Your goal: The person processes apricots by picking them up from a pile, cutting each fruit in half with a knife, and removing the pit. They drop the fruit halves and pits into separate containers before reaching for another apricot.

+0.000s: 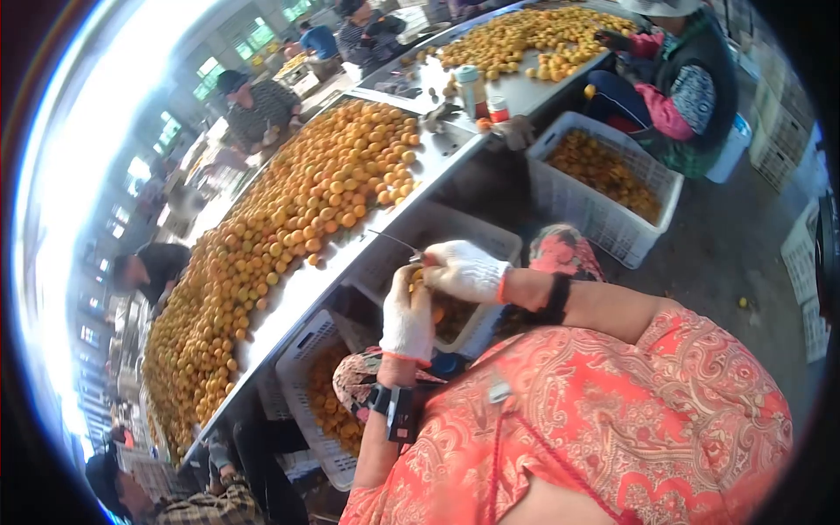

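Note:
White gloves cover both hands, which meet over a white crate between the knees. My left hand is closed around a small orange fruit, partly hidden by the fingers. Against it, my right hand is closed too, on a thin metal tool whose tip points up and left toward the table edge. Orange fruit pieces lie in the crate below the hands.
A metal table heaped with orange fruit runs diagonally on the left. Crates of fruit stand at the lower left and right. A co-worker sits at the upper right; other people are across the table. Bottles stand on it.

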Tool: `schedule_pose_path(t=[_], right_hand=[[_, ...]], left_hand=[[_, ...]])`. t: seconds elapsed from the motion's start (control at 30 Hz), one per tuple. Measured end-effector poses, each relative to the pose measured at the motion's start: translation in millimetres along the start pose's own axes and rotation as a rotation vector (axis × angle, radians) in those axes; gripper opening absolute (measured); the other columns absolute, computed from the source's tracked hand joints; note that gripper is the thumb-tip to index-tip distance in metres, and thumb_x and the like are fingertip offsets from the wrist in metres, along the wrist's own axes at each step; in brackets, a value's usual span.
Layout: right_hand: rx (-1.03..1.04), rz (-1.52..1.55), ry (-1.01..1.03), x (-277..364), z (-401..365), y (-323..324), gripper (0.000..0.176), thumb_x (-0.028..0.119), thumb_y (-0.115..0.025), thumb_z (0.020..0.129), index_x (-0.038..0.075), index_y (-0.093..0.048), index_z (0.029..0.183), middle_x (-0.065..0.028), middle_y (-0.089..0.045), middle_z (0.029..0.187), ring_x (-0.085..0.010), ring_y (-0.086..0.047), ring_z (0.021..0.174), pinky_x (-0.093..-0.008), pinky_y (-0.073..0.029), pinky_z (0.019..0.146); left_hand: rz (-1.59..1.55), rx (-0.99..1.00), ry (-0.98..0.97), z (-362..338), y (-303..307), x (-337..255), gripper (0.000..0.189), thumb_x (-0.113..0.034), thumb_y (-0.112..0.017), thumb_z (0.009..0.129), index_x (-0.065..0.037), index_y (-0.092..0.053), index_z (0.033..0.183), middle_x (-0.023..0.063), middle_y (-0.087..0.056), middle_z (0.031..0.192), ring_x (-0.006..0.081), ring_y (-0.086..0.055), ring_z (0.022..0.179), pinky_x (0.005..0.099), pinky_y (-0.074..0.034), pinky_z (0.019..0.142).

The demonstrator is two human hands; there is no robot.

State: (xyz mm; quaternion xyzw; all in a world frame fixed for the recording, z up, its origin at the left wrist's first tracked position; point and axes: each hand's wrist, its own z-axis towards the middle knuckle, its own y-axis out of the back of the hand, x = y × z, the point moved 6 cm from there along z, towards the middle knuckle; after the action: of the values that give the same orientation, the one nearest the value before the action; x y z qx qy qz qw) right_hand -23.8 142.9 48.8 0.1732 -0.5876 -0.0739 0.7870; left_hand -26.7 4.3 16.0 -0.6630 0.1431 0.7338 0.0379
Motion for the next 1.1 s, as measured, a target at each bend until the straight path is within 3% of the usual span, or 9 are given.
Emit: schedule_pose_path(t=[0.07, 0.13, 0.33, 0.53, 0.67, 0.83, 0.93, 0.97, 1.1], right_hand=[[-0.011, 0.052, -0.035, -8, 0, -2, 0.028, 0.025, -0.060, 0.086, -0.001, -0.067, 0.092, -0.0238, -0.068, 0.088, -0.0395, -0.067, 0.087, -0.0438, -0.051, 0.074], [-0.032, 0.039, -0.059, -4, -4, -1, 0.027, 0.025, -0.060, 0.086, -0.001, -0.068, 0.092, -0.0238, -0.068, 0.087, -0.0381, -0.067, 0.086, -0.0430, -0.051, 0.074], [0.007, 0.408, -0.242, -21, -8, -25, 0.023, 0.020, -0.056, 0.089, 0.001, -0.068, 0.091, -0.0092, -0.065, 0.070, -0.0200, -0.063, 0.062, -0.0356, -0.048, 0.052], [0.109, 0.968, -0.507, -10, -9, -34, 0.018, 0.020, -0.054, 0.096, 0.010, -0.057, 0.080, 0.0013, -0.049, 0.060, -0.0113, -0.041, 0.041, -0.0285, -0.031, 0.036], [0.111, 0.794, -0.391, -5, -7, -17, 0.017, 0.021, -0.059, 0.094, 0.010, -0.057, 0.082, 0.0024, -0.048, 0.062, -0.0104, -0.042, 0.045, -0.0285, -0.033, 0.040], [-0.122, 0.301, -0.267, -36, 12, 12, 0.029, 0.030, -0.069, 0.087, 0.002, -0.066, 0.083, -0.0026, -0.061, 0.068, -0.0116, -0.056, 0.063, -0.0338, -0.046, 0.058], [-0.102, -0.035, -0.274, -81, 16, 22, 0.037, 0.032, -0.072, 0.075, -0.001, -0.068, 0.091, -0.0232, -0.067, 0.082, -0.0357, -0.065, 0.075, -0.0435, -0.050, 0.072], [-0.039, -0.127, -0.290, -90, 17, 22, 0.033, 0.024, -0.075, 0.078, -0.001, -0.065, 0.099, -0.0146, -0.068, 0.087, -0.0239, -0.064, 0.079, -0.0404, -0.051, 0.072], [-0.021, -0.116, -0.401, -116, 15, 17, 0.034, 0.024, -0.073, 0.081, -0.001, -0.063, 0.102, -0.0136, -0.067, 0.087, -0.0244, -0.064, 0.076, -0.0390, -0.050, 0.069]], left_hand=[[0.132, -0.020, -0.120, 3, 0, 1, 0.023, -0.006, -0.044, 0.100, -0.005, -0.057, 0.120, 0.0047, -0.062, 0.087, 0.0087, -0.056, 0.064, 0.0217, -0.047, 0.055], [0.410, 0.011, -0.159, 0, 1, -17, 0.033, -0.006, -0.049, 0.094, -0.004, -0.054, 0.127, 0.0187, -0.071, 0.099, 0.0288, -0.070, 0.079, 0.0357, -0.054, 0.072], [0.315, 0.031, -0.123, -10, 2, -24, 0.030, -0.002, -0.046, 0.095, -0.004, -0.057, 0.124, 0.0049, -0.063, 0.096, 0.0079, -0.055, 0.075, 0.0223, -0.046, 0.064], [-0.424, -0.048, 0.150, -15, 13, -24, 0.021, -0.010, -0.048, 0.096, -0.009, -0.060, 0.114, 0.0001, -0.058, 0.090, 0.0057, -0.048, 0.056, 0.0183, -0.037, 0.043], [-0.604, -0.145, 0.211, -10, 66, -11, 0.016, -0.014, -0.048, 0.099, -0.009, -0.060, 0.108, 0.0040, -0.056, 0.073, 0.0068, -0.039, 0.046, 0.0196, -0.028, 0.037], [-0.371, -0.480, 0.173, -33, 171, 9, 0.011, -0.016, -0.056, 0.098, -0.011, -0.060, 0.107, -0.0010, -0.054, 0.070, 0.0044, -0.041, 0.048, 0.0173, -0.027, 0.037], [-0.092, -0.645, 0.171, -67, 252, 28, 0.010, -0.016, -0.058, 0.098, -0.010, -0.060, 0.106, -0.0016, -0.055, 0.071, 0.0048, -0.046, 0.050, 0.0181, -0.029, 0.035], [0.046, -0.631, 0.208, -79, 281, 36, 0.010, -0.016, -0.059, 0.098, -0.010, -0.061, 0.106, -0.0015, -0.056, 0.072, 0.0047, -0.047, 0.052, 0.0174, -0.034, 0.041], [1.199, -0.662, 0.411, -93, 356, 20, 0.034, -0.025, -0.060, 0.097, 0.005, -0.062, 0.112, 0.0159, -0.070, 0.103, 0.0235, -0.064, 0.084, 0.0366, -0.050, 0.080]])
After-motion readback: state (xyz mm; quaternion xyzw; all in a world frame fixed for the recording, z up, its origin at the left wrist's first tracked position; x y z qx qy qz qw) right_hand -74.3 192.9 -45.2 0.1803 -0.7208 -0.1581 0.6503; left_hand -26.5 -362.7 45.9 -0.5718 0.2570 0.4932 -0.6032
